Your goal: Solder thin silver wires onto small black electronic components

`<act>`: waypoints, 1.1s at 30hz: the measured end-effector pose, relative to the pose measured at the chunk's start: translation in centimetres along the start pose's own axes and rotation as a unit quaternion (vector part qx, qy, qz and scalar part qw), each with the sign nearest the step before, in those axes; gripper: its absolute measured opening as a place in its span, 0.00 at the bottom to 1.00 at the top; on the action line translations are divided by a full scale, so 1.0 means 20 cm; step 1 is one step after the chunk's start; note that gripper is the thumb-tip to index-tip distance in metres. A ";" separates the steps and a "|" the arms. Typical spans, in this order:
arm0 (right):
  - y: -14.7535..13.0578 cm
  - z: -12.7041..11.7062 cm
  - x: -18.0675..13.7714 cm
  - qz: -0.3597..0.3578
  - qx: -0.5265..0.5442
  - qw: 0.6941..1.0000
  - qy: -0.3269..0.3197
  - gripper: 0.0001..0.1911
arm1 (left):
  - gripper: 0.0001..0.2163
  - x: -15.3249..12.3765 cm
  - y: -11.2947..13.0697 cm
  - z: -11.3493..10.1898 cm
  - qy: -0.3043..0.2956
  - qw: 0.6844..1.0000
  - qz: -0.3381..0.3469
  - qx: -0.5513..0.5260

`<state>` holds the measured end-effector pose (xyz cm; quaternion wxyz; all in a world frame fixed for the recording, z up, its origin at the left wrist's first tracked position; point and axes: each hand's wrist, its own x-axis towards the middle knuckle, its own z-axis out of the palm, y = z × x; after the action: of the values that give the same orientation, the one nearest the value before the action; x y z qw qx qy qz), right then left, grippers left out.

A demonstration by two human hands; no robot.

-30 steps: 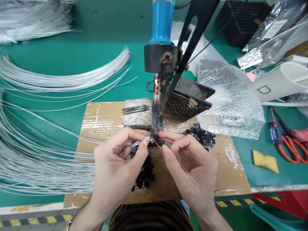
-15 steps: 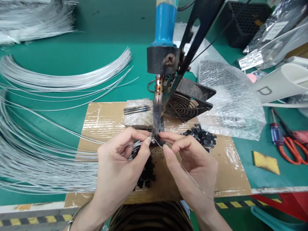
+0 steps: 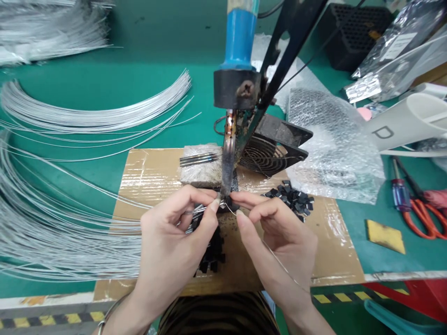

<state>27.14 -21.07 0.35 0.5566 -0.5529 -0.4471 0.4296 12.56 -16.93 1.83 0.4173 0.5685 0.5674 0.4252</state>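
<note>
A soldering iron [image 3: 239,39] with a blue handle hangs tip-down from a black bracket [image 3: 279,60]. Just left of its tip, my left hand [image 3: 181,232] is closed in a pinch on the end of a thin grey wire [image 3: 129,197]. On the other side, my right hand [image 3: 279,237] is closed on a strand of solder wire [image 3: 279,263], which curves up to the tip and trails over the palm. Small black connectors [image 3: 212,256] lie in a heap under my left hand. My fingertips partly hide the joint at the tip.
Grey wire bundles [image 3: 94,116] spread across the left. A cardboard sheet [image 3: 335,251] covers the green bench. Behind the iron stand a black fan [image 3: 268,149] and a wrapped block [image 3: 199,174]. More black connectors [image 3: 293,197], a yellow sponge [image 3: 386,236] and orange-handled scissors [image 3: 424,218] lie rightward.
</note>
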 end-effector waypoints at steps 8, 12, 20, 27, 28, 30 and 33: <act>0.00 0.00 0.00 -0.025 -0.003 1.000 0.001 0.10 | 0.06 -0.01 0.00 0.00 0.005 1.000 -0.001 0.004; 0.01 0.00 0.00 -0.036 -0.013 0.999 0.003 0.11 | 0.06 0.00 0.01 0.01 0.006 1.000 0.008 0.008; 0.04 0.01 -0.01 -0.029 -0.011 0.999 0.014 0.10 | 0.07 0.01 0.00 0.01 0.000 1.000 0.008 0.006; 0.03 0.01 -0.01 -0.031 -0.016 0.999 0.014 0.10 | 0.07 -0.01 0.01 0.01 -0.003 1.000 0.009 0.013; 0.03 0.01 -0.01 -0.032 -0.015 0.999 0.014 0.10 | 0.06 -0.01 0.01 0.01 0.000 1.000 0.009 0.014; 0.03 0.01 -0.01 -0.034 -0.015 0.999 0.013 0.10 | 0.06 -0.01 0.01 0.01 0.004 1.000 0.010 0.016; 0.02 0.01 -0.01 -0.034 -0.020 0.999 0.009 0.10 | 0.06 -0.01 0.01 0.00 0.003 1.000 0.008 0.013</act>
<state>26.95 -21.13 -0.02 0.5642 -0.5520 -0.4690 0.3963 12.66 -17.07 1.93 0.4047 0.5771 0.5699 0.4224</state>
